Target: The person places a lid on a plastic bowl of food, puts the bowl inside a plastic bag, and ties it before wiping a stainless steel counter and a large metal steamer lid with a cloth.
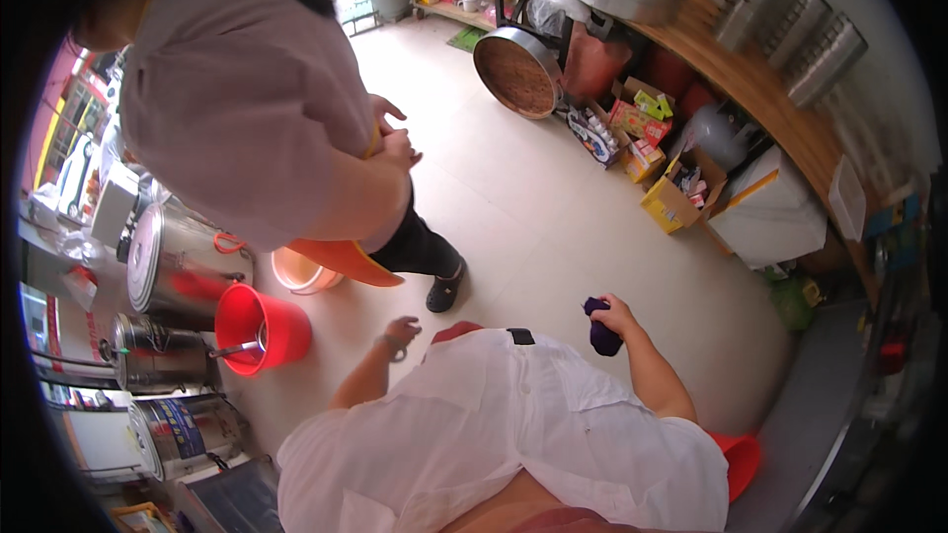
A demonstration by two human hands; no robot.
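Note:
My right hand (613,312) is closed around a dark purple cloth (606,336), which hangs bunched below the fingers over the floor. On the other side, my left hand (404,329) hangs low with fingers loosely curled and nothing seen in it; a band circles that wrist. Nearest to it stands a red plastic bucket (290,327) with a metal-handled utensil (241,348) leaning inside.
Another person (244,111) in an apron stands close at the upper left. Steel pots (196,255) line the left side. Cardboard boxes (666,200) and a large round steamer tray (518,74) lie under the wooden counter (770,89) on the right.

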